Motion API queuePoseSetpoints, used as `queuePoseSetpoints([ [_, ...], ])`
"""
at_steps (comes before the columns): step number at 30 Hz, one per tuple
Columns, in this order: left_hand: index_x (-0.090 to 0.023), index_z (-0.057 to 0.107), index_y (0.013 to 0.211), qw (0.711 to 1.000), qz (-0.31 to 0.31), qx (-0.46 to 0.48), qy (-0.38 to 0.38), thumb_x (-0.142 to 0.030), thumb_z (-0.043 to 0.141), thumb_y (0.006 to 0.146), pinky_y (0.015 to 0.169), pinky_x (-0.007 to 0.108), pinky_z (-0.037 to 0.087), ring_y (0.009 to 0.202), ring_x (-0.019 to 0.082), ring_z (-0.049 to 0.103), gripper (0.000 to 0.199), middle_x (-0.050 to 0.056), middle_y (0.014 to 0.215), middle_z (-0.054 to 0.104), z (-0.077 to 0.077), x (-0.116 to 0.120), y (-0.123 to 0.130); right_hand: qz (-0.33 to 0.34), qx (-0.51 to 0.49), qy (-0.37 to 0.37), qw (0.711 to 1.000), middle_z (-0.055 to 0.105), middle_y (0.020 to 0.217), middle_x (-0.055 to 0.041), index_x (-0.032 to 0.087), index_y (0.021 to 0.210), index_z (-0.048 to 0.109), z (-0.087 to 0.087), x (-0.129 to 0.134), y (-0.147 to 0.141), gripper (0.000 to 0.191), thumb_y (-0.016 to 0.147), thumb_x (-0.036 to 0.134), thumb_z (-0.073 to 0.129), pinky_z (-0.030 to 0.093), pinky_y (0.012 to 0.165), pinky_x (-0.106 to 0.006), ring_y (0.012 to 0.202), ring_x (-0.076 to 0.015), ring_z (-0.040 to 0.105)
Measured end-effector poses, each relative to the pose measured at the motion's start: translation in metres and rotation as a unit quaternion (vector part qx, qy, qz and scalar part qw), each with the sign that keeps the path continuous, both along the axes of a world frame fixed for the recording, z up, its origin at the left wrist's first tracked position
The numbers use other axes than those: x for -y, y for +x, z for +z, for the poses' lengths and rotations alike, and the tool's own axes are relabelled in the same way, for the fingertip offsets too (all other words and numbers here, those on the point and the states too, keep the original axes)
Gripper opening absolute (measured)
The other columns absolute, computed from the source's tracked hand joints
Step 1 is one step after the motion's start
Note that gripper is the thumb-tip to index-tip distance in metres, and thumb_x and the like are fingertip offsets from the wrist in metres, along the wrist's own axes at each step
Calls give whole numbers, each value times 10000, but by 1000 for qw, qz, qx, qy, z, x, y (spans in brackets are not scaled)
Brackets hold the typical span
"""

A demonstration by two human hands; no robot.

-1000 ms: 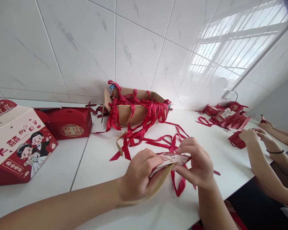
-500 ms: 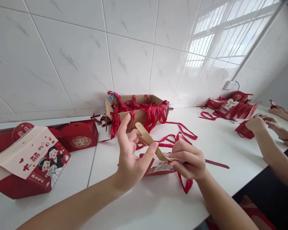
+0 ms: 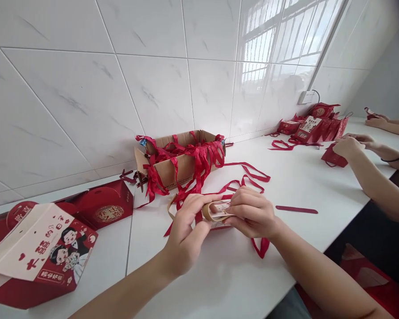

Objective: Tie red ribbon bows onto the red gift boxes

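Between my hands is a small red-and-white printed gift box (image 3: 223, 205), mostly hidden by my fingers. A tan strap (image 3: 206, 213) with a rounded end bends in a curl at its top. My left hand (image 3: 190, 235) is closed around the strap from the left, its thumb near the curl. My right hand (image 3: 254, 212) pinches the box's top edge, where the strap meets it. Red ribbon (image 3: 261, 248) hangs out below my right hand, and more ribbon lies behind the box.
A cardboard box (image 3: 181, 170) full of red ribbons stands against the tiled wall. Printed red boxes (image 3: 61, 248) are at the left. A dark red strip (image 3: 296, 209) lies at the right. Farther right, a co-worker's hands (image 3: 352, 146) hold a red box near piled red bags (image 3: 314, 128).
My left hand has gone from spread fingers to closed around the strap. The strap, nearly straight and raised before, is now curled over. The view has shifted somewhat.
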State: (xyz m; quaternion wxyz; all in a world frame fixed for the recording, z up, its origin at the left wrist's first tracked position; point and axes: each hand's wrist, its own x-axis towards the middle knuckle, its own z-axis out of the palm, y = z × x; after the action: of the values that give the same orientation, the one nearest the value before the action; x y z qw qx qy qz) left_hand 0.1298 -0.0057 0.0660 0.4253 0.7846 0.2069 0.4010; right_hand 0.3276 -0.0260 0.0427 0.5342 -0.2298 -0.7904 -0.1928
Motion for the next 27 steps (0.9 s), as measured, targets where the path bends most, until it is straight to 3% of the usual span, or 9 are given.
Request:
queuePoseSetpoints([
  [2,-263,673,1105,999,21,3,32,-183,454,852,767,368,520,907,219,547,344,68,923,573,0,2,2,-8,-5,5,1000,572,623,-23,163,811,598,0,-1,1,98,879,233,584,418,511,-285,561,-132,520],
  [4,-262,681,1091,999,24,6,37,-196,473,858,753,357,519,950,228,541,320,75,956,555,1,3,3,-10,-10,6,1000,567,619,-17,169,804,595,0,-2,1,110,884,243,582,422,514,-284,557,-127,517],
  [7,-250,685,1074,1000,-4,8,10,-180,507,828,805,354,511,1030,237,554,311,79,1048,586,3,2,3,-2,-8,3,1000,569,623,-9,181,806,590,0,-2,1,104,886,247,581,439,526,-281,563,-123,524],
  [10,-228,681,1065,999,-33,9,-34,-169,512,811,844,349,500,986,218,598,310,65,1038,642,4,0,2,5,-5,0,1000,570,620,-11,175,805,582,0,-2,1,98,880,236,590,443,529,-277,561,-121,522],
  [16,-198,648,1092,995,-42,47,-83,-200,484,859,762,324,524,894,205,645,285,72,974,692,5,1,0,1,-3,-1,1000,564,618,-7,176,806,580,1,-2,1,103,878,250,592,437,542,-273,562,-122,523],
  [21,-206,658,1061,990,-57,58,-113,-124,441,766,605,256,509,842,182,643,375,58,987,698,8,2,0,0,-5,0,1000,569,623,-11,166,824,591,-1,-2,1,93,874,244,600,435,551,-277,566,-126,529],
  [27,-179,672,945,997,-11,51,-63,-158,435,806,581,253,498,791,173,616,275,54,861,677,6,-1,2,-9,-18,-8,1000,557,623,2,179,823,604,-1,-4,3,96,872,262,611,417,539,-266,560,-117,518],
])
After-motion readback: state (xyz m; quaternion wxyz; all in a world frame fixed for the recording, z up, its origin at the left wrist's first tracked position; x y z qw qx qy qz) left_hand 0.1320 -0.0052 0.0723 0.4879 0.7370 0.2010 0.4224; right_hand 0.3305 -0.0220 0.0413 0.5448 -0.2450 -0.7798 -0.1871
